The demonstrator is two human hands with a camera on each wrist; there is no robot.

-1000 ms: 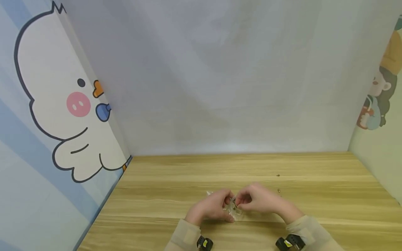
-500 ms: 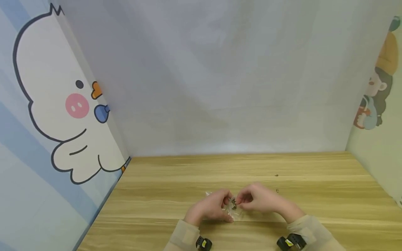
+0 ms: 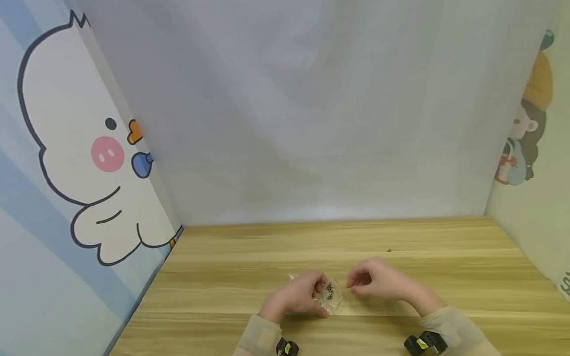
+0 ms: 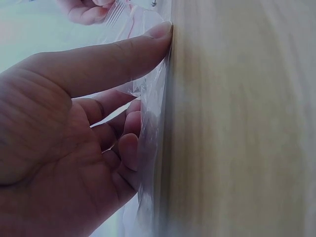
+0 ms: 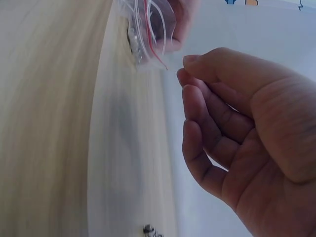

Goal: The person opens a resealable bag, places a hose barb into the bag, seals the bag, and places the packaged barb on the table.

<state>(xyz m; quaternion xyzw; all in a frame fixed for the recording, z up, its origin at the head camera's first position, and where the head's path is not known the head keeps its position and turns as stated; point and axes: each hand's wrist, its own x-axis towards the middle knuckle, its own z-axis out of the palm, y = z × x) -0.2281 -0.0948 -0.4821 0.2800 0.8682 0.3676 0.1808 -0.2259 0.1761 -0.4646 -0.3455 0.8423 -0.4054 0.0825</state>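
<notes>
My left hand holds a small clear zip-lock bag against the table, thumb in front and fingers behind. Inside the bag a cluster of small shiny metal pieces shows; their exact kind is too small to tell. In the right wrist view, the bag has a red line along its opening. A short gap to the right, my right hand hovers with loosely bent fingers. Its thumb and forefinger tips come close together in the right wrist view, with nothing visible between them.
A tiny dark metal piece lies on the wooden table behind the right hand. Small metal bits appear low in the right wrist view. A pale backdrop rises at the table's back edge, with printed panels on both sides.
My right hand has drawn away from the bag's opening to the right, uncovering the metal pieces inside. One loose metal piece is now hidden behind that hand. The left hand keeps its hold.
</notes>
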